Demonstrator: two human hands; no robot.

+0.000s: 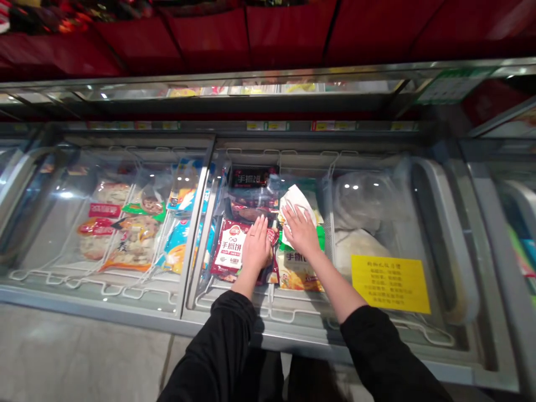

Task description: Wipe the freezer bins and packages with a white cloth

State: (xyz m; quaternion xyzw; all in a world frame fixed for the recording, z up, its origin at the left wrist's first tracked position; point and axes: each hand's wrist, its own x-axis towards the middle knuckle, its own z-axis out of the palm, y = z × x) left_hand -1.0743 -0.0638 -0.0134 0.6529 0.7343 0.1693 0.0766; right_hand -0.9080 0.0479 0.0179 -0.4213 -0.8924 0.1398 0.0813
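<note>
Over a chest freezer's glass lid (310,306), both my arms reach forward in black sleeves. My right hand (299,228) holds a white cloth (296,200) pressed under its spread fingers, against the glass; whether it is fabric or paper I cannot tell. To its left, my left hand (256,245) lies flat with its fingers stretched out, apparently resting on the glass, with nothing in it. Beneath the lid, a dark red and white food packet (229,247) shows beside my left hand. A yellow and green packet (298,268) lies below my right hand, partly covered by it.
A yellow notice (391,283) is on the glass at the right. Curved lid handles (450,240) and wire dividers (288,318) are around the freezer. More frozen packets (134,240) lie under the left pane. A shelf edge (234,75) and red panels (288,33) stand behind.
</note>
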